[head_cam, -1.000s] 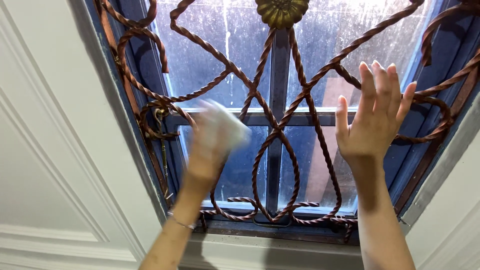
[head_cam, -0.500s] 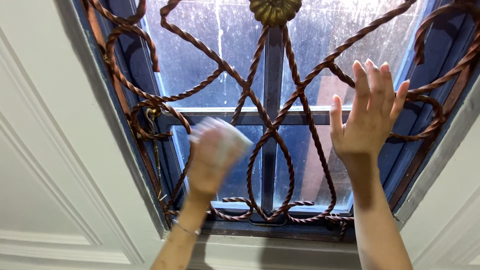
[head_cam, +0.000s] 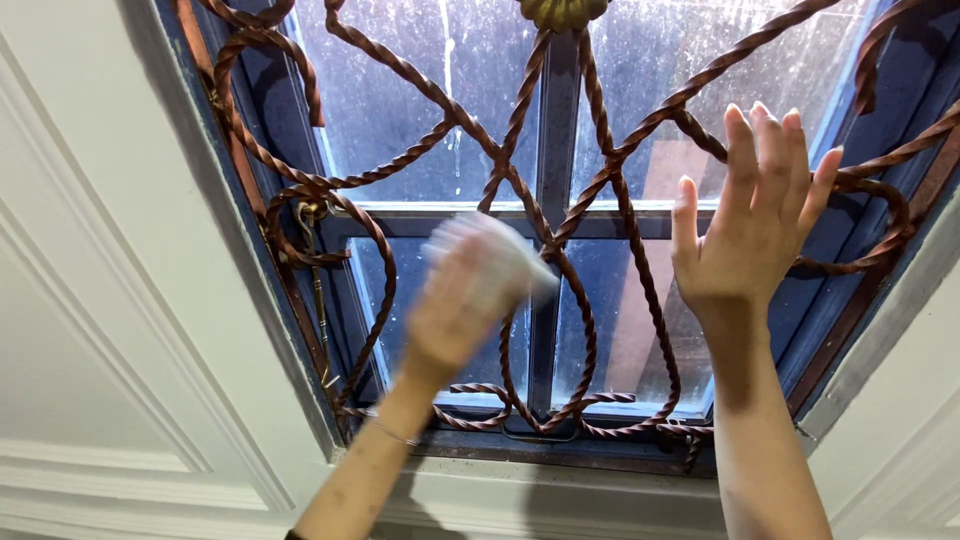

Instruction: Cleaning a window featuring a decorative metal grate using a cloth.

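While a white cloth (head_cam: 490, 262) is clasped in the blurred left hand (head_cam: 455, 315) against the lower pane, the right hand (head_cam: 750, 225) is spread open, empty, on the twisted iron grille (head_cam: 610, 165).

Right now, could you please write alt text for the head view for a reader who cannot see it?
A blurred left hand presses a white cloth against a window pane behind a twisted iron grille. The right hand, fingers spread, rests flat against the grille.

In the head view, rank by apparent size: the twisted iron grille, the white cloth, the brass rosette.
1. Twisted iron grille, spanning the window.
2. White cloth, blurred, in the left hand.
3. Brass rosette, cut off by the top edge, so unsure.
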